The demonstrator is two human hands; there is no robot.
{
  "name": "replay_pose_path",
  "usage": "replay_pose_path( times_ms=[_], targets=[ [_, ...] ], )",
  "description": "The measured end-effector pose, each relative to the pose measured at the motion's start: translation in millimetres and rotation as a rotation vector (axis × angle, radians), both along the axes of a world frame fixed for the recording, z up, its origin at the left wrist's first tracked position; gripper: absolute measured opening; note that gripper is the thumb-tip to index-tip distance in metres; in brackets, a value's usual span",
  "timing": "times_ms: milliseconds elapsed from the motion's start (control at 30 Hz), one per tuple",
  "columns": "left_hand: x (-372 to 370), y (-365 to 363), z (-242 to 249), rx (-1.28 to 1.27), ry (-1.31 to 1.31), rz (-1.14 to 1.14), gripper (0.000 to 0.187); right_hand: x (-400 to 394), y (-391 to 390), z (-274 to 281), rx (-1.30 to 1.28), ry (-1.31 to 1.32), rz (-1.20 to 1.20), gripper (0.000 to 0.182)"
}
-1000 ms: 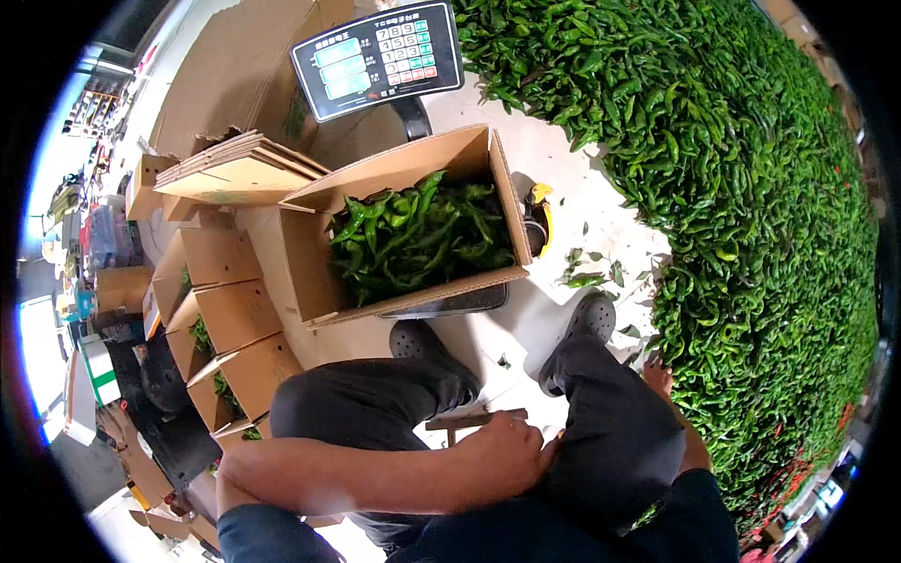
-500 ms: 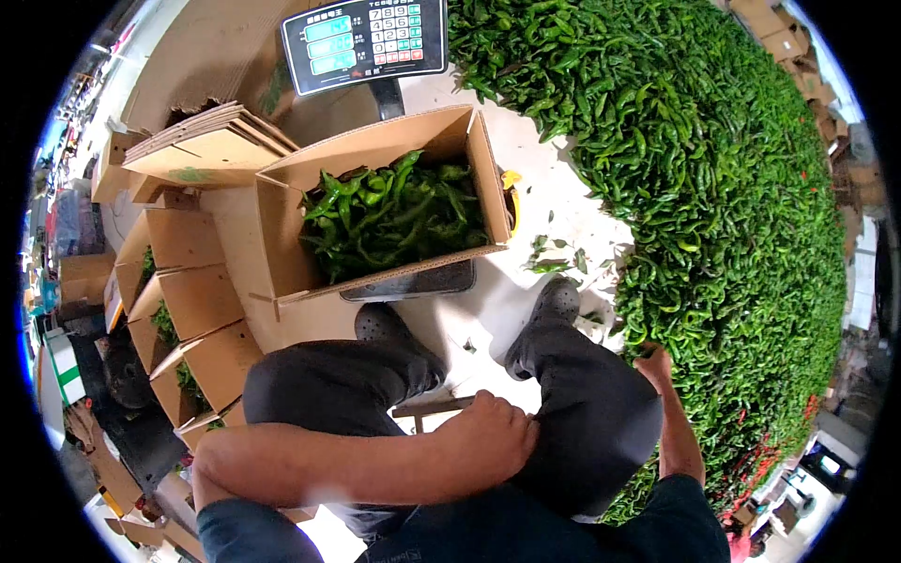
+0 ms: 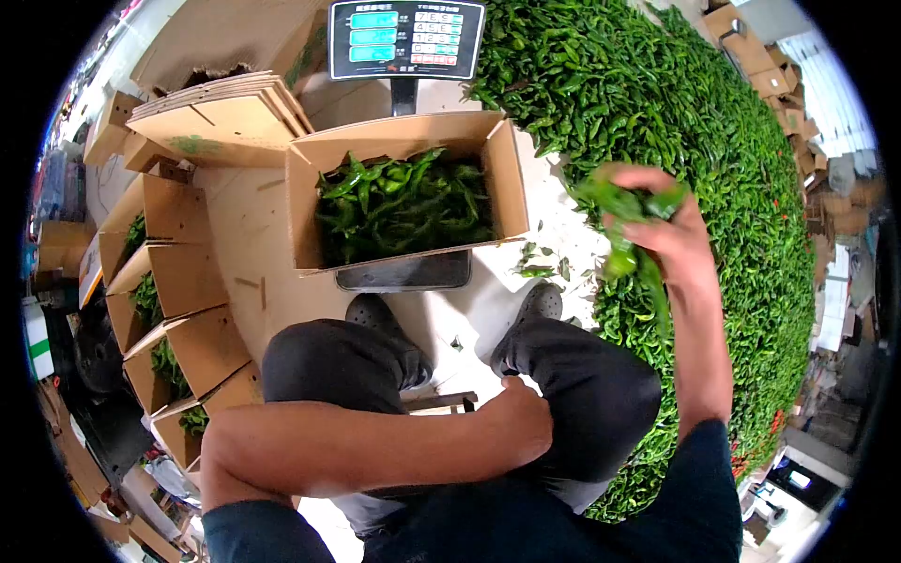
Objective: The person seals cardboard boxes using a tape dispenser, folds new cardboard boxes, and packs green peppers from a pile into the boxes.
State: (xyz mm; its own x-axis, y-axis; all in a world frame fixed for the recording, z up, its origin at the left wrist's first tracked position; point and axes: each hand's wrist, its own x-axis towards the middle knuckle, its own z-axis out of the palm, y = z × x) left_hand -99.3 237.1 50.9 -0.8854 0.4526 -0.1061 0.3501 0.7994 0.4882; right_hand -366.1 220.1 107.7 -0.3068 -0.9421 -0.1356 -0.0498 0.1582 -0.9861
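My right hand (image 3: 668, 230) is raised over the edge of a large heap of green chili peppers (image 3: 732, 272), its fingers closed round a bunch of green chili peppers (image 3: 621, 239), blurred by motion. My left hand (image 3: 522, 420) lies curled against my right thigh, its fingertips hidden and nothing showing in it. In front of my feet, an open cardboard box (image 3: 310, 202) stands on the black platform (image 3: 413, 274) of a scale. Green chili peppers (image 3: 404, 211) fill its lower part. Behind the box rises the scale's display (image 3: 405, 39), with lit panels and a keypad.
Several open cardboard boxes (image 3: 192, 281) holding green peppers stand in a row at the left. Flattened cardboard (image 3: 216, 122) is stacked behind them. Loose leaves and peppers (image 3: 542, 263) lie on the pale floor between the scale and the heap. More cardboard (image 3: 751, 47) sits beyond the heap.
My right hand has risen from the heap's near edge and moved forward, now with a bunch of peppers in it. My left hand stays on my thigh. The camera view has shifted slightly.
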Motion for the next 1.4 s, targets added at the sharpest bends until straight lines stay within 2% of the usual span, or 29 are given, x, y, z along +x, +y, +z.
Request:
replay_pose_path(
  times_ms=[100, 167, 200, 267, 367, 500, 533, 633, 667, 800, 900, 933, 967, 1033, 1133, 1267, 1367, 1400],
  targets=[
    [0.0, -7.7, 9.3, -0.001, -0.024, -0.046, 0.017, 40.4, -70.9, 2.7, -0.081, 0.155, 0.272, 0.045],
    [8.5, -6.6, 9.6, -0.012, 0.109, 0.041, 0.018, 63.0, -104.9, -6.4, -0.132, 0.448, 0.401, 0.041],
    [12.0, -6.1, 10.2, -0.017, 0.176, 0.082, 0.018, 66.9, -116.7, -17.0, -0.104, 0.516, 0.453, 0.040],
    [12.1, -5.3, 13.9, 0.028, 0.116, 0.044, 0.019, 72.1, -134.3, -32.9, -0.015, 0.638, 0.562, 0.039],
    [19.6, -8.9, 18.8, 0.032, 0.173, 0.049, 0.021, 76.2, -145.6, -65.6, 0.087, 0.802, 0.553, 0.036],
    [27.2, -9.2, 21.0, 0.020, 0.169, 0.047, 0.024, 92.6, -146.9, -61.9, 0.171, 0.911, 0.549, 0.045],
    [28.1, -10.9, 25.0, 0.014, 0.145, 0.044, 0.025, 93.7, -147.6, -66.3, 0.068, 0.997, 0.529, 0.050],
    [26.9, -15.1, 33.8, 0.053, -0.041, -0.035, 0.032, 94.7, -162.2, -57.8, 0.025, 0.975, 0.516, 0.051],
    [28.0, -14.6, 34.9, 0.048, -0.036, -0.028, 0.033, 92.4, -165.5, -61.5, -0.073, 0.984, 0.503, 0.051],
    [32.5, -20.7, 42.4, 0.009, -0.021, -0.026, 0.035, 102.2, -177.3, -47.7, -0.035, 0.924, 0.500, 0.049],
    [36.9, -20.6, 43.5, -0.007, -0.011, 0.019, 0.034, 105.8, -175.7, -53.0, -0.150, 0.868, 0.566, 0.050],
    [38.0, -20.0, 43.9, -0.009, -0.006, 0.043, 0.034, 109.1, -174.1, -50.3, -0.068, 0.919, 0.644, 0.052],
    [38.7, -20.4, 43.7, 0.002, -0.009, 0.043, 0.034, 105.1, -173.3, -64.9, 0.010, 0.861, 0.698, 0.057],
    [39.9, -22.0, 43.7, 0.021, -0.012, 0.041, 0.033, 96.5, -169.1, -70.1, 0.264, 0.993, 0.759, 0.057],
    [43.1, -25.1, 43.3, 0.041, 0.008, 0.029, 0.034, 76.9, -163.1, -77.4, 0.243, 0.918, 0.612, 0.053],
    [45.7, -26.8, 39.7, 0.036, 0.030, 0.021, 0.035, 56.5, -157.2, -76.3, 0.327, 0.659, 0.463, 0.041],
    [46.0, -28.2, 38.8, 0.060, 0.030, 0.049, 0.035, 48.0, -150.6, -72.6, 0.225, 0.541, 0.371, 0.041],
    [45.4, -28.6, 39.4, 0.060, 0.023, 0.049, 0.035, 51.6, -149.5, -67.1, 0.154, 0.658, 0.367, 0.046]
  ],
)
